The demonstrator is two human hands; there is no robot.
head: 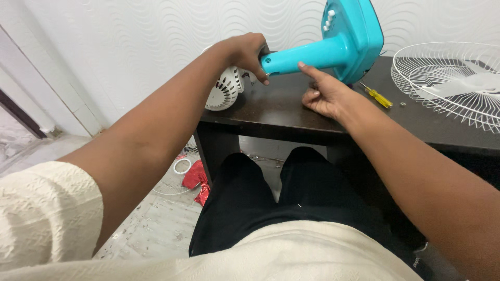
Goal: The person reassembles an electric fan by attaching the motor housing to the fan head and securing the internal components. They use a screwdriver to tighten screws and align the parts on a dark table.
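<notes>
A turquoise fan stand [333, 44] is held tipped on its side above a dark desk [281, 112], its round neck pointing toward the left and its square base, fitted with white buttons, raised toward the wall. The end of the neck is gripped by the left hand [245, 52], whose fingers [259, 73] are wrapped over it from above, closed on the plastic. Just left of the neck's end and partly hidden behind that hand, a white motor housing [224, 91] with slotted vents is seen resting on the desk's left edge; whether it is joined to the neck cannot be told. Under the neck, the right hand [325, 96] is rested on the desk with most fingers curled in, while its forefinger is stretched up so that the tip touches the underside of the neck; nothing is grasped by it.

Right of the stand's base, a small screwdriver [376, 96] with a yellow handle is laid on the desk, and a tiny metal ring lies just beyond it. Further right of the stand, a white wire fan guard [448, 83] is laid flat, with pale blades visible through it. Below the stand and left of the desk leg, a red crumpled wrapper [197, 179] and a white ring [182, 165] are seen on the floor. Black trousers are seen beneath the desk's front edge.
</notes>
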